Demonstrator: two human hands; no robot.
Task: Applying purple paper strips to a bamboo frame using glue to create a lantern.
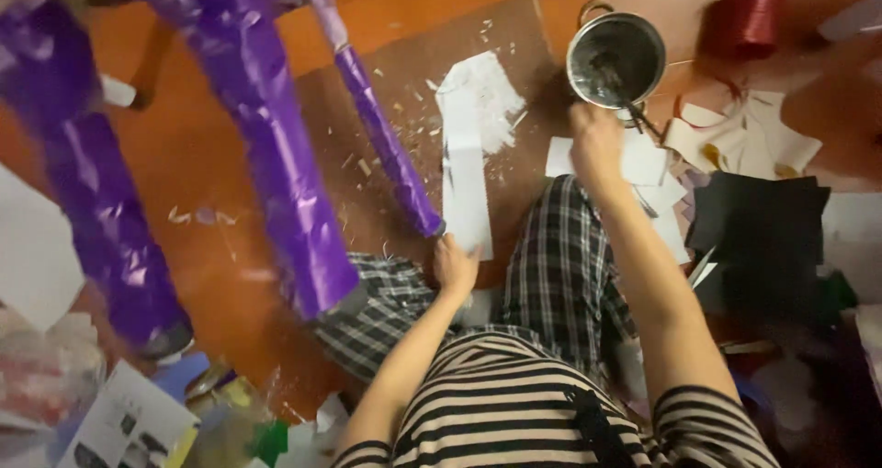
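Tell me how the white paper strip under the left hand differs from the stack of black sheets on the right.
The white paper strip is long and narrow; the black sheets are broad and roughly square. The strip lies singly on the brown board, ragged at its far end; the sheets are stacked with straight edges. The left hand touches the strip's near end; no hand touches the sheets. Both lie flat.

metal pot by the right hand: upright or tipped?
Upright. The metal pot shows its round open mouth to the camera, with dark contents inside; the right hand holds a tool dipped into it.
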